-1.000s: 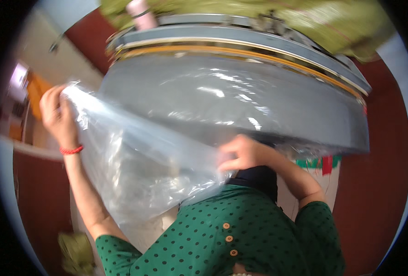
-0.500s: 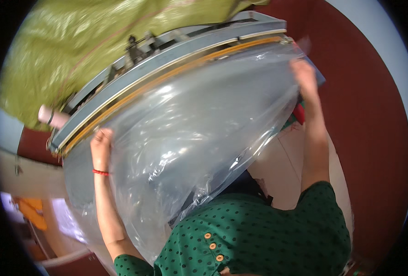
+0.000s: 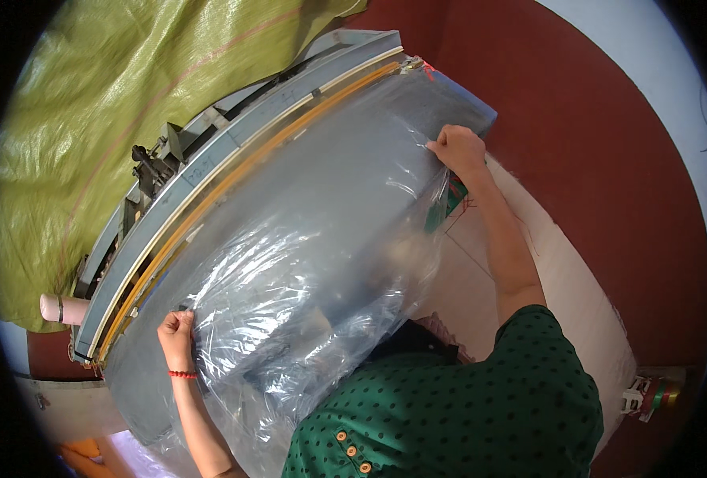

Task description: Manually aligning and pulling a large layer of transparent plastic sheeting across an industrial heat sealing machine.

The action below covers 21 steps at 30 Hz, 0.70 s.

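A wide sheet of clear plastic film (image 3: 266, 263) stretches between my two hands over a grey tabletop (image 3: 345, 119). My left hand (image 3: 177, 328), with a red beaded bracelet at the wrist, pinches the film's left corner. At the far right, my right hand (image 3: 458, 150) is closed on the other corner. The film sags in shiny wrinkles toward my body, and its near part lies against my green dotted shirt. Beyond the film runs a long grey metal machine bar (image 3: 246, 135) with an orange strip (image 3: 290, 127) along its near side.
Yellow-green woven sheeting (image 3: 123, 103) lies behind the bar. A pink roll (image 3: 63, 309) sits at the bar's left end, and dark metal brackets (image 3: 154, 167) stand along its back. A dark red wall (image 3: 600, 183) rises on the right. Coloured thread spools (image 3: 658, 396) are at lower right.
Both hands have drawn back from the bar toward me, bringing the film's far edge away from the orange strip. The view has also turned, so the bar now appears steeper and farther left.
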Each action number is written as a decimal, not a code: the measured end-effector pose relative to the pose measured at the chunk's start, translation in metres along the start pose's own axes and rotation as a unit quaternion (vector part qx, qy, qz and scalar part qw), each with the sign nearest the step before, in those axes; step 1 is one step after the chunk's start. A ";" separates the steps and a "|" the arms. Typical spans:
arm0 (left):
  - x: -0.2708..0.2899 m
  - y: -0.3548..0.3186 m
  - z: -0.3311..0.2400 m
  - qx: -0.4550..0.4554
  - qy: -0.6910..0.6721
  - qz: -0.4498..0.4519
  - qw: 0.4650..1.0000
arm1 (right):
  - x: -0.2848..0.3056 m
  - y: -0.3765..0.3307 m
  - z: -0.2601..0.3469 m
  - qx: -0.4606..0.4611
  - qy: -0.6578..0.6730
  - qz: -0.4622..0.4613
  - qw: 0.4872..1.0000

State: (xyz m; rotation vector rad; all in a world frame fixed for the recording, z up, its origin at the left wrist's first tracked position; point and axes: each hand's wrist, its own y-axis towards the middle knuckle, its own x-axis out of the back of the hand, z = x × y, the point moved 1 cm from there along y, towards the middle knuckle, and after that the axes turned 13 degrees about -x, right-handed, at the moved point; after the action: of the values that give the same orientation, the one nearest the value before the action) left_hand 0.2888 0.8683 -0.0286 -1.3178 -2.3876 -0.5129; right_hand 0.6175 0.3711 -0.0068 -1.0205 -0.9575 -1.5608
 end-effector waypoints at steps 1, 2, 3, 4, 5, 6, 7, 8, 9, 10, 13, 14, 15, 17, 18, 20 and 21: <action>0.000 -0.001 0.001 0.000 0.000 0.000 1.000 | -0.004 0.005 0.003 0.033 0.019 -0.068 0.997; -0.001 0.000 0.001 -0.011 -0.002 0.001 1.000 | -0.006 0.008 0.006 0.063 0.036 -0.138 0.988; -0.003 0.001 0.001 -0.021 -0.004 0.003 1.000 | -0.010 0.012 0.011 0.060 0.034 -0.139 0.988; -0.006 0.002 -0.001 -0.022 -0.005 0.006 1.000 | -0.014 0.017 0.020 0.048 0.069 -0.142 0.986; -0.008 0.001 -0.006 -0.015 0.012 0.003 1.000 | -0.020 0.019 0.027 0.038 0.105 -0.145 0.983; -0.009 0.001 -0.008 -0.008 0.029 0.000 1.000 | -0.031 0.022 0.031 0.036 0.104 -0.146 0.983; -0.009 0.001 -0.007 -0.009 0.027 0.002 1.000 | -0.044 0.024 0.033 0.033 0.109 -0.172 0.978; -0.008 0.000 -0.005 -0.010 0.023 -0.004 1.000 | -0.049 0.023 0.038 0.033 0.117 -0.196 0.973; -0.007 -0.001 -0.002 -0.011 0.018 -0.009 1.000 | -0.050 0.024 0.039 0.020 0.125 -0.178 0.976; -0.007 -0.001 -0.001 -0.011 0.017 -0.010 1.000 | -0.050 0.024 0.039 0.021 0.125 -0.179 0.976; -0.005 -0.002 0.003 -0.017 0.033 -0.021 0.999 | -0.052 0.030 0.039 0.032 0.149 -0.206 0.967; -0.006 -0.001 0.004 -0.021 0.036 -0.022 0.999 | -0.054 0.033 0.039 0.046 0.142 -0.204 0.968; -0.006 0.000 0.004 -0.025 0.040 -0.024 0.999 | -0.055 0.036 0.040 0.060 0.135 -0.201 0.968; -0.008 0.000 -0.002 -0.012 0.040 -0.021 0.999 | -0.056 0.041 0.042 0.074 0.149 -0.190 0.968; -0.008 -0.001 -0.004 0.002 0.041 -0.016 0.999 | -0.056 0.043 0.044 0.088 0.163 -0.177 0.967; -0.007 -0.001 -0.001 0.003 0.034 -0.020 0.999 | -0.057 0.045 0.048 0.083 0.164 -0.164 0.969; -0.006 -0.002 0.000 0.005 0.029 -0.023 0.999 | -0.058 0.046 0.051 0.076 0.164 -0.150 0.972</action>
State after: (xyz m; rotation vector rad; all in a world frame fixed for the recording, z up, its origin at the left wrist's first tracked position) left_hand 0.2898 0.8625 -0.0315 -1.2303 -2.3748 -0.5438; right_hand 0.6786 0.4284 -0.0405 -0.5026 -1.0106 -1.8040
